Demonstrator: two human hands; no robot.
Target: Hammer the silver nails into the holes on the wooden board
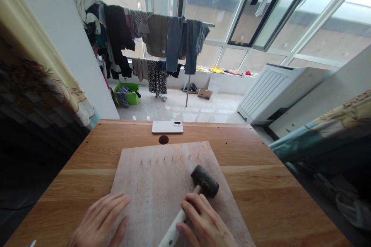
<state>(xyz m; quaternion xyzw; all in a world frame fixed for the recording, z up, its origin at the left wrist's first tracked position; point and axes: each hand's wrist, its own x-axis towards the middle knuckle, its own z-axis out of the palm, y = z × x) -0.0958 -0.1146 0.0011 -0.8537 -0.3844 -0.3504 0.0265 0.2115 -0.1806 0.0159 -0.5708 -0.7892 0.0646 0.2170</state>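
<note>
A pale wooden board (162, 185) lies on the wooden table, with several thin nails (164, 158) standing in a row near its far edge. Small dark holes or marks dot the board closer to me. My left hand (101, 220) rests flat at the board's left edge, fingers stretched out and holding nothing. Across the board's right part lies a rubber mallet (205, 181) with a black head and a light handle. My right hand (203, 220) has its thumb and fingers around that handle, just below the head; the palm side is hidden.
A white phone (166, 127) lies at the far edge of the table (261, 193), behind a round hole (164, 139). Beyond stand a clothes rack with laundry (158, 34), a green basket (131, 94) and a white cabinet (266, 92). Curtains hang on both sides.
</note>
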